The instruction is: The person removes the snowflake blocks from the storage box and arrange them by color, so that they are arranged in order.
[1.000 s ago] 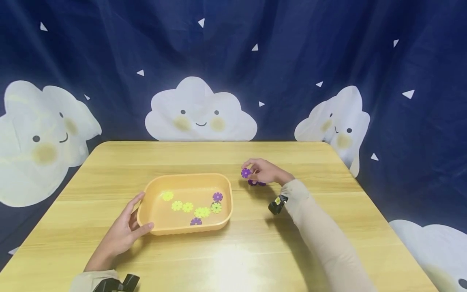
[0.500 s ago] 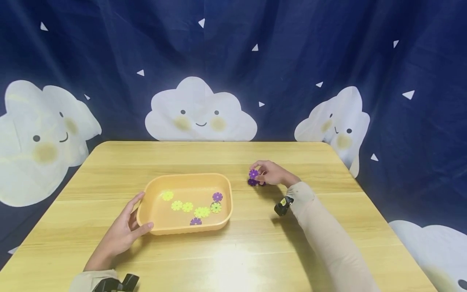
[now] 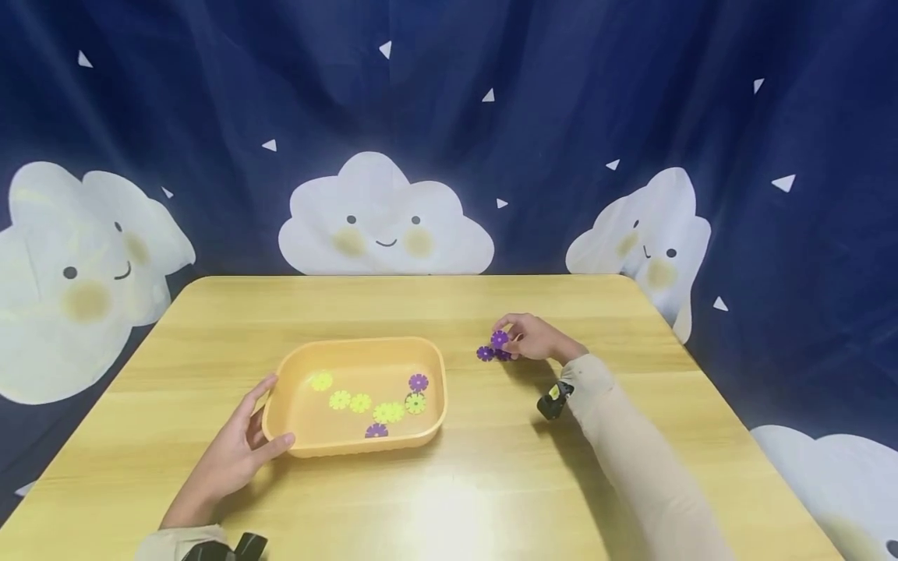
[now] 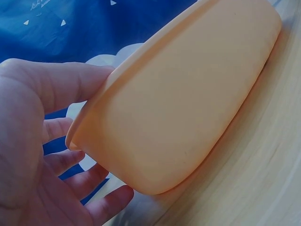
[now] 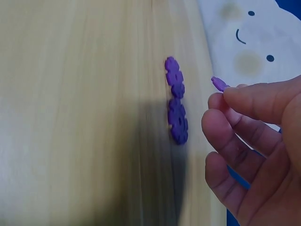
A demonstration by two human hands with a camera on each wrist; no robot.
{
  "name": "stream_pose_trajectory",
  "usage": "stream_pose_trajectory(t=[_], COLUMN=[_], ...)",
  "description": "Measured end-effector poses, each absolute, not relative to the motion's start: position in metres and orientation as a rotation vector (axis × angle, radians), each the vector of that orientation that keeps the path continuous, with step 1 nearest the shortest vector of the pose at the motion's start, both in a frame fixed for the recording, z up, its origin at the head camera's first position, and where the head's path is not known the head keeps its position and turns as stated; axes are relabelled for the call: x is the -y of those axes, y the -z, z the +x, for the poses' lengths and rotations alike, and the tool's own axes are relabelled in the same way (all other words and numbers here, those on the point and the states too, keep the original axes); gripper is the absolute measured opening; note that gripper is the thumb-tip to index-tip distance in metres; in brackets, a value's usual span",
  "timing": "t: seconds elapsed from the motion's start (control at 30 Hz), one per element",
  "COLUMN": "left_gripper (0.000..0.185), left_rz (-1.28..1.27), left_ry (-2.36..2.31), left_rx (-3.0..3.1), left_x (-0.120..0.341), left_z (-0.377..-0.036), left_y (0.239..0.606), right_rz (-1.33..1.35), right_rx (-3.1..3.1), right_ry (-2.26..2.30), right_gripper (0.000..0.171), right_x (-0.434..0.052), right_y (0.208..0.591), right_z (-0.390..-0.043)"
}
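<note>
My right hand (image 3: 522, 340) pinches a small purple flower-shaped piece (image 3: 499, 338) between thumb and forefinger, just above the table to the right of the tray. The right wrist view shows that piece (image 5: 218, 84) edge-on at my fingertips (image 5: 235, 94). Two more purple pieces (image 3: 486, 353) lie flat on the wood beside it, touching each other (image 5: 178, 123). My left hand (image 3: 242, 448) holds the near left corner of the orange tray (image 3: 354, 343), thumb along its rim (image 4: 89, 122) and fingers round the corner. Several yellow and purple flower pieces (image 3: 361, 402) lie in the tray.
The wooden table (image 3: 463, 499) ends at a dark blue curtain with white clouds (image 3: 384, 218) behind it. A black wrist camera (image 3: 552, 403) sits on my right sleeve.
My right hand has carried the purple piece to the right and down, closer to the two purple pieces on the table. The left hand and tray have stayed put.
</note>
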State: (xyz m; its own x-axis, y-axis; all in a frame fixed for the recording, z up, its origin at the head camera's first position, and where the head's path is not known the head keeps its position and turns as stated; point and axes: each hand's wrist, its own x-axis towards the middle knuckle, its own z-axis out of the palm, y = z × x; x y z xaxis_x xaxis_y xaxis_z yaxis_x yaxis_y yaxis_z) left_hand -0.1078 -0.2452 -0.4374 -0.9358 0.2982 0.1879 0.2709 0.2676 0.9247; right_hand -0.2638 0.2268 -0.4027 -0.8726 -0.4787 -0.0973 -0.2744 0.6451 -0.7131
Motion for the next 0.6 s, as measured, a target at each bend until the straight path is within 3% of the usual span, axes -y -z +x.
stream_pose_trajectory(t=[0.6], left_gripper=[0.089], left_rz=[0.57], left_ry=[-1.828], left_rx=[-2.451], left_x=[0.246], left_z=[-0.111], left_y=[0.437], right_rz=[-0.627], right_rx=[-2.651], right_ry=[0.928], right_gripper=[0.035], right_x=[-0.249], right_y=[0.408], right_z=[-0.265])
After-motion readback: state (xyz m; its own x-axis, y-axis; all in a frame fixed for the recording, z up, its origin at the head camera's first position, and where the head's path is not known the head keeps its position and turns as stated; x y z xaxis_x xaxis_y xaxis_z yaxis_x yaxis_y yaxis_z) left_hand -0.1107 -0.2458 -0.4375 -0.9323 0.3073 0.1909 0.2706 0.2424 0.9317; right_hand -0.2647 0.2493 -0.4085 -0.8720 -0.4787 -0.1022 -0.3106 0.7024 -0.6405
